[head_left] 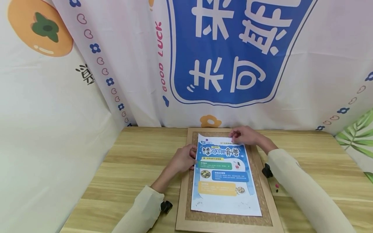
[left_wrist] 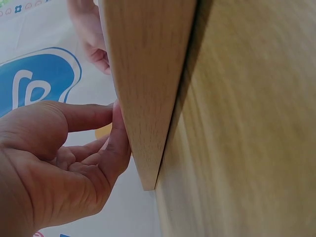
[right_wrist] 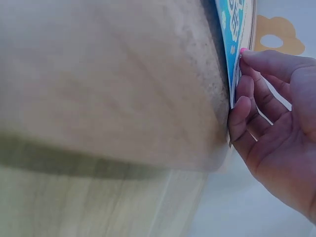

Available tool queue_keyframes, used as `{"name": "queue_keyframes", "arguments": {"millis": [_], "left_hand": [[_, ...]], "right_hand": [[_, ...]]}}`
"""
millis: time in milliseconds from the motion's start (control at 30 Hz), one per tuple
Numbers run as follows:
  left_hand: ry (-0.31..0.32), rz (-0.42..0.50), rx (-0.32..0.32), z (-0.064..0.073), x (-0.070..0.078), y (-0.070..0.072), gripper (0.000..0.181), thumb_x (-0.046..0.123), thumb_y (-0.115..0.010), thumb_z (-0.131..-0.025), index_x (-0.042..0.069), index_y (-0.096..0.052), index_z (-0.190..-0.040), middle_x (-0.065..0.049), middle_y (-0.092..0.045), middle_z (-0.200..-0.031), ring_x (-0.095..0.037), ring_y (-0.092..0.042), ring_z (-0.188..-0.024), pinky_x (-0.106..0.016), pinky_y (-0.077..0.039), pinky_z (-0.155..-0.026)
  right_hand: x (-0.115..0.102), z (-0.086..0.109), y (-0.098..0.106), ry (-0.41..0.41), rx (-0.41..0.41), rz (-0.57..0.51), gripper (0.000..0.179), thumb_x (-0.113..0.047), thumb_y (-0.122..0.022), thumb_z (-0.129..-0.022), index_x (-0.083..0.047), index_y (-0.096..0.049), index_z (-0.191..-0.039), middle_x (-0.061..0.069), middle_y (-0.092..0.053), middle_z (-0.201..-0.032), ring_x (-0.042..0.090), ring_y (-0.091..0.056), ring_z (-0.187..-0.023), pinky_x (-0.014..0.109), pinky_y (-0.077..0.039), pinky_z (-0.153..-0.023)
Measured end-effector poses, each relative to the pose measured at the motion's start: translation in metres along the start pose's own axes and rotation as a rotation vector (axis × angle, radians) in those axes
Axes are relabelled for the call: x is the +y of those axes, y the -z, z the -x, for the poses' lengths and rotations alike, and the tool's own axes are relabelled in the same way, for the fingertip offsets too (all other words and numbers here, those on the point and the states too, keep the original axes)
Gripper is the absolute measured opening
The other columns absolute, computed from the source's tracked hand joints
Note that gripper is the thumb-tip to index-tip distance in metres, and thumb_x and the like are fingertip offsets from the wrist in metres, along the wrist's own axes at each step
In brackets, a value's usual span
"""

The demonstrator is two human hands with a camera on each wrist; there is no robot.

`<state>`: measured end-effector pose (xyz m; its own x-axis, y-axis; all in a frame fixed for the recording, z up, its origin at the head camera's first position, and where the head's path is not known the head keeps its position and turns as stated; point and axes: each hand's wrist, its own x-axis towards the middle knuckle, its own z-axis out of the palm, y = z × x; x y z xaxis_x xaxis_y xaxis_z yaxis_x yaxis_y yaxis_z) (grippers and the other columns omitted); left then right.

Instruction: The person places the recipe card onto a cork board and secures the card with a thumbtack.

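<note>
While the right hand (head_left: 244,135) pinches a pink pin (right_wrist: 243,50) at the top right of the corkboard (head_left: 221,218), the left hand (head_left: 184,158), thumb and fingertip together, pinches the left edge of the poster (head_left: 224,176): thin white paper, blue-headed, with rounded green, blue and yellow panels! It covers the corkboard's middle, over speckled brown cork, and pale, fine-grained wooden frame (head_left: 181,207) borders that; streaky wood tabletop (head_left: 125,161) spreads around.
</note>
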<state>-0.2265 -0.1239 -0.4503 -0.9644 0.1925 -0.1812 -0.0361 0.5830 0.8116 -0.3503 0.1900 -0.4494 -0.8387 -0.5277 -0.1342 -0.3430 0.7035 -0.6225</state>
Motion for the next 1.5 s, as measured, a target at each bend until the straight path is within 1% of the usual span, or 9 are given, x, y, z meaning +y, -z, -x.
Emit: {"name": "queue_keyframes", "arguments": {"millis": [100,267,500,600,767,933,1100,1333,1500], "left_hand": [[0.003,0.002,0.001,0.0,0.001,0.0,0.048,-0.008,-0.071,-0.096,0.0,-0.058,-0.142,-0.013,-0.066,-0.104,-0.02,-0.067,-0.077,-0.026,-0.061,-0.06],[0.002,-0.001,0.002,-0.001,0.003,0.001,0.048,-0.008,-0.071,-0.096,0.001,-0.058,-0.142,-0.013,-0.066,-0.105,-0.019,-0.067,-0.076,-0.025,-0.061,-0.06],[0.004,-0.001,0.005,-0.003,0.005,0.002,0.049,-0.008,-0.071,-0.096,0.001,-0.058,-0.143,-0.013,-0.066,-0.106,-0.02,-0.067,-0.078,-0.026,-0.062,-0.061],[0.006,-0.004,0.003,-0.003,0.005,0.001,0.049,-0.008,-0.071,-0.096,0.001,-0.059,-0.143,-0.012,-0.066,-0.105,-0.02,-0.067,-0.078,-0.025,-0.061,-0.06],[0.008,-0.002,0.001,-0.002,0.005,0.001,0.049,-0.007,-0.071,-0.097,0.001,-0.059,-0.143,-0.012,-0.065,-0.104,-0.02,-0.066,-0.077,-0.026,-0.061,-0.06],[0.016,-0.008,-0.004,-0.001,0.004,0.0,0.048,-0.007,-0.071,-0.097,0.002,-0.059,-0.143,-0.011,-0.065,-0.103,-0.02,-0.066,-0.078,-0.027,-0.062,-0.061],[0.0,-0.003,-0.002,0.0,0.003,0.0,0.049,-0.008,-0.071,-0.096,0.001,-0.058,-0.143,-0.012,-0.065,-0.103,-0.02,-0.066,-0.077,-0.028,-0.062,-0.061],[-0.014,-0.005,0.001,0.0,-0.001,0.001,0.05,-0.009,-0.071,-0.096,-0.001,-0.057,-0.143,-0.013,-0.068,-0.104,-0.018,-0.067,-0.076,-0.028,-0.063,-0.062],[-0.016,-0.003,-0.001,0.001,-0.001,0.001,0.049,-0.008,-0.071,-0.096,-0.001,-0.057,-0.143,-0.013,-0.068,-0.104,-0.019,-0.067,-0.075,-0.029,-0.063,-0.062]], "right_hand": [[-0.001,-0.003,0.002,-0.031,-0.002,0.002,0.021,-0.014,-0.07,-0.102,-0.007,-0.074,-0.121,0.008,-0.072,-0.103,0.024,-0.062,-0.1,0.034,-0.05,-0.09],[0.0,-0.006,0.007,-0.054,-0.024,0.016,0.024,-0.016,-0.071,-0.101,-0.008,-0.073,-0.123,0.008,-0.072,-0.105,0.024,-0.062,-0.102,0.034,-0.05,-0.088],[-0.003,-0.013,0.015,-0.072,-0.029,0.038,0.024,-0.011,-0.072,-0.095,-0.007,-0.075,-0.119,0.006,-0.075,-0.1,0.022,-0.063,-0.096,0.036,-0.049,-0.089],[-0.003,-0.013,0.015,-0.083,-0.024,0.024,0.024,-0.011,-0.073,-0.094,-0.007,-0.075,-0.118,0.006,-0.075,-0.1,0.022,-0.063,-0.095,0.036,-0.049,-0.09],[0.003,-0.01,0.014,-0.08,-0.011,-0.035,0.028,-0.015,-0.075,-0.097,-0.006,-0.075,-0.123,0.007,-0.076,-0.102,0.021,-0.063,-0.096,0.032,-0.05,-0.088],[0.011,-0.006,0.011,-0.066,-0.017,-0.088,0.032,-0.016,-0.075,-0.099,-0.005,-0.074,-0.129,0.009,-0.075,-0.105,0.022,-0.062,-0.097,0.03,-0.05,-0.087],[0.012,-0.006,0.008,-0.05,0.0,-0.09,0.032,-0.019,-0.074,-0.1,-0.005,-0.074,-0.129,0.009,-0.075,-0.108,0.022,-0.061,-0.099,0.031,-0.049,-0.088],[0.012,-0.006,0.003,-0.063,0.038,-0.074,0.031,-0.021,-0.075,-0.101,-0.006,-0.075,-0.127,0.008,-0.075,-0.106,0.022,-0.061,-0.097,0.032,-0.048,-0.087],[0.01,-0.006,0.002,-0.076,0.056,-0.074,0.03,-0.021,-0.076,-0.1,-0.005,-0.075,-0.126,0.008,-0.074,-0.106,0.022,-0.061,-0.097,0.031,-0.049,-0.086]]}}
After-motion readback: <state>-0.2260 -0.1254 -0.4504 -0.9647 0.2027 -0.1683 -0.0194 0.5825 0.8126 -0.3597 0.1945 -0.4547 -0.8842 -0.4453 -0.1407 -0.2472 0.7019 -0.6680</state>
